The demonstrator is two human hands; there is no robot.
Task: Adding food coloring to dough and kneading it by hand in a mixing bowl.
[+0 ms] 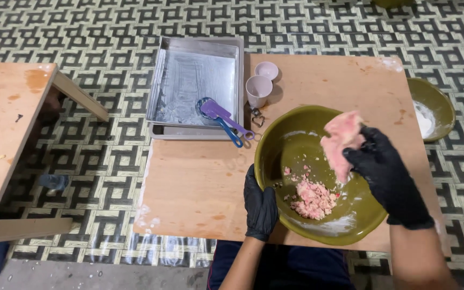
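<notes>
The right hand (pixel 388 177) pinches a pink dough lump (pixel 341 140) in its fingers above the big green bowl (pixel 291 139), the left hand (pixel 260 207) grips the near rim, and crumbs (pixel 313 198) remain unmixed inside.

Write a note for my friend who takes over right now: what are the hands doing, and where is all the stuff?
Left hand, black glove: grips the near rim of the big green bowl.
Right hand, black glove: holds a pink dough lump up over the bowl.
More crumbly pink dough lies in the bowl bottom, with white flour smears.
Done: some dough gathered into one lump. Left: the loose crumbs are not yet joined.
Nearby: two small cups, a metal tray with purple and blue scoops, a second green bowl with white powder.
</notes>
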